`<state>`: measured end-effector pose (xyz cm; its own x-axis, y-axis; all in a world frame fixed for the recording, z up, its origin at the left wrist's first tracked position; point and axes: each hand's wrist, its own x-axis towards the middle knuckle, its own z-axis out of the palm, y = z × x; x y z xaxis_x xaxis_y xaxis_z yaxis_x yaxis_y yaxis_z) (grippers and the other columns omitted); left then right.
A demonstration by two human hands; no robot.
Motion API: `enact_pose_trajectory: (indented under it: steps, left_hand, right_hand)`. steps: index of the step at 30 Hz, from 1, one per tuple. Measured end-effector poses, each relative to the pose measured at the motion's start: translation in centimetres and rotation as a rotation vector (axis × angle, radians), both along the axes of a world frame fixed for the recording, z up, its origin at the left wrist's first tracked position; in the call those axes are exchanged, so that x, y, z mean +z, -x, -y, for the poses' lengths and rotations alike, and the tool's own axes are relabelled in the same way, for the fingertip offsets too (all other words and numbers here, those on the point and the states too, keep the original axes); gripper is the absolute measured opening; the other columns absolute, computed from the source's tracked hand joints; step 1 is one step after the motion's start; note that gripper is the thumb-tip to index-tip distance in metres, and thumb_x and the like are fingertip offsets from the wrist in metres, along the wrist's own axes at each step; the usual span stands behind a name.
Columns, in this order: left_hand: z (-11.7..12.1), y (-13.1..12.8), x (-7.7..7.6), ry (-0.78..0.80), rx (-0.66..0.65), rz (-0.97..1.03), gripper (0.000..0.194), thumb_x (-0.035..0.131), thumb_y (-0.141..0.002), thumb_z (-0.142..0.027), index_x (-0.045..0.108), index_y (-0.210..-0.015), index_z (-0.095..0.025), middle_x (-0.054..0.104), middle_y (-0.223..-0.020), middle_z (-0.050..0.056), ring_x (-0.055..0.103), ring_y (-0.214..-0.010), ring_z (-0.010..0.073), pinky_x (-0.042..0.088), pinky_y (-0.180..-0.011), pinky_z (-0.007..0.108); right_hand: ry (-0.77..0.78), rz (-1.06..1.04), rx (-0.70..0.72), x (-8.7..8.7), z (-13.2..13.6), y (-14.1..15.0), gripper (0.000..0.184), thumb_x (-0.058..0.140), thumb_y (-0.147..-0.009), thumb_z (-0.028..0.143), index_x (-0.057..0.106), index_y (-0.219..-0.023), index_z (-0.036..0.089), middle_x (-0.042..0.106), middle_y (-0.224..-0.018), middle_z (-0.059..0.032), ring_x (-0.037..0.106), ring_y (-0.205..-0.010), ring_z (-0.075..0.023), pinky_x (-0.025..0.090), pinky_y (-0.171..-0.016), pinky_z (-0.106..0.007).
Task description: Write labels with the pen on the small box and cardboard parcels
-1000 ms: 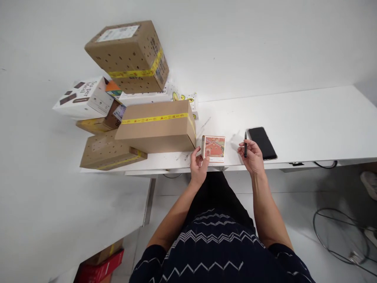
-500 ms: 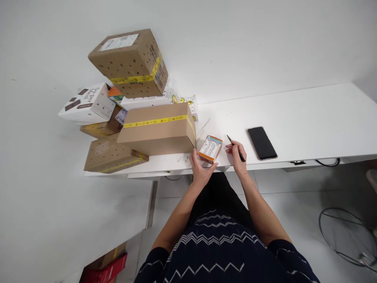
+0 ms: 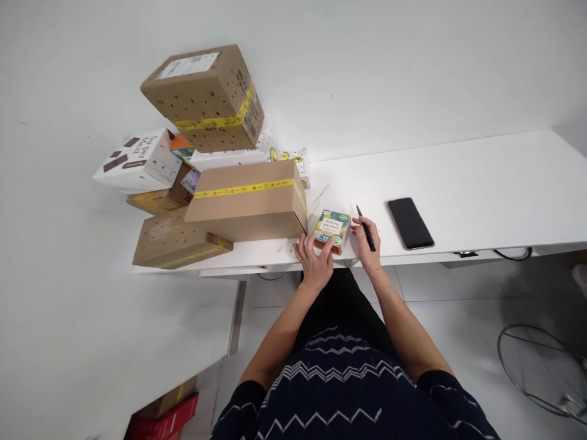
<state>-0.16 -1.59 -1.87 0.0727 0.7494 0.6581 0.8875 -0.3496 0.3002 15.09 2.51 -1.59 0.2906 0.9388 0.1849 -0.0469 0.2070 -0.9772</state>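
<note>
A small carton (image 3: 332,226) in green, yellow and orange lies on the white table near its front edge, a pale printed label on its upper face. My left hand (image 3: 316,264) grips its near left corner, thumb at the front edge and fingers along the left side. In my right hand (image 3: 368,241) is a black pen (image 3: 365,227), its tip pointing up and away from me. The fingers of that hand are close to the carton's right side; whether they touch it I cannot tell.
A large brown cardboard box (image 3: 247,211) stands just left of the carton, with more boxes stacked behind and beside it, a dotted brown box (image 3: 206,104) on top. To the right lies a black phone (image 3: 410,223). A cable (image 3: 518,360) loops on the floor.
The carton has been turned over: a face full of small print was up, and now a green and yellow one is. My left fingers have curled in closer to it. The pen stays in my right hand.
</note>
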Motion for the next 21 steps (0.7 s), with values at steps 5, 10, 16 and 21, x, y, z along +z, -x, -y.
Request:
enact_pose_trajectory:
  steps: [5, 10, 16, 21]
  left_hand:
    - [0.7, -0.5, -0.6, 0.048, -0.206, 0.087, 0.059, 0.061, -0.077, -0.014, 0.048, -0.134, -0.023, 0.019, -0.147, 0.016, 0.028, -0.139, 0.0363, 0.041, -0.105, 0.052]
    - [0.4, -0.7, -0.8, -0.038, -0.261, 0.246, 0.061, 0.064, -0.083, -0.025, 0.037, -0.137, -0.021, 0.032, -0.136, 0.018, 0.042, -0.129, 0.0299, 0.051, -0.094, 0.045]
    - [-0.8, -0.3, -0.8, 0.021, -0.272, 0.390, 0.046, 0.062, -0.086, -0.034, 0.044, -0.126, -0.020, 0.042, -0.122, 0.015, 0.050, -0.116, 0.0248, 0.054, -0.084, 0.038]
    - [-1.2, 0.1, -0.3, 0.052, -0.350, 0.379, 0.038, 0.051, -0.092, -0.038, 0.048, -0.125, -0.020, 0.048, -0.116, 0.013, 0.052, -0.113, 0.0230, 0.050, -0.091, 0.040]
  right_hand:
    - [0.005, -0.032, -0.027, 0.1, 0.0, 0.2, 0.033, 0.056, -0.089, 0.044, 0.054, -0.114, 0.023, 0.066, -0.117, -0.0086, 0.066, -0.098, -0.0183, 0.050, -0.094, -0.040]
    - [0.009, -0.106, -0.238, 1.8, -0.4, 0.1, 0.026, 0.060, -0.085, 0.040, 0.048, -0.100, 0.023, 0.069, -0.083, -0.0009, 0.067, -0.077, -0.0153, 0.053, -0.081, -0.036]
    - [-0.115, -0.067, -0.275, 6.1, 0.1, -0.7, 0.025, 0.053, -0.089, 0.045, 0.039, -0.084, 0.025, 0.050, -0.055, 0.0088, 0.055, -0.048, -0.0109, 0.047, -0.056, -0.026]
    - [-0.049, -0.016, -0.044, 7.4, 0.6, 0.2, 0.026, 0.042, -0.094, 0.046, 0.055, -0.089, 0.024, 0.056, -0.063, 0.0029, 0.056, -0.053, -0.0133, 0.048, -0.055, -0.029]
